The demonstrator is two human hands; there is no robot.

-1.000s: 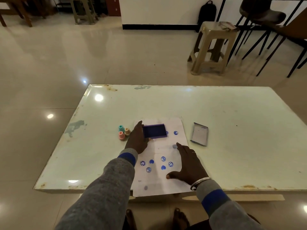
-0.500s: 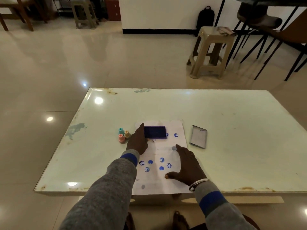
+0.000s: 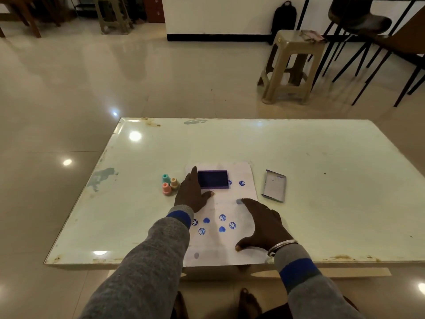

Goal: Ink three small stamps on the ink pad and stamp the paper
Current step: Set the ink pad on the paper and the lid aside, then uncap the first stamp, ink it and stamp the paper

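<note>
A white paper [image 3: 236, 203] with several blue stamp marks lies near the table's front edge. The open purple ink pad [image 3: 213, 179] sits flat on the paper's far part. My left hand [image 3: 192, 192] rests flat beside the pad's left side, fingers extended, holding nothing. My right hand [image 3: 264, 226] lies palm down on the paper's right side with fingers spread. Three small stamps stand just left of the paper: a teal stamp [image 3: 165, 178], a tan stamp [image 3: 174, 182] and a pink stamp [image 3: 166, 188].
The ink pad's lid [image 3: 274, 188] lies on the pale table [image 3: 322, 180] to the right of the paper. A plastic stool [image 3: 292, 65] and dark chairs [image 3: 368, 31] stand on the tiled floor beyond the table.
The ink pad, tilted up a second ago, now lies flat on the paper. Both hands stay about where they were; the camera shifted slightly.
</note>
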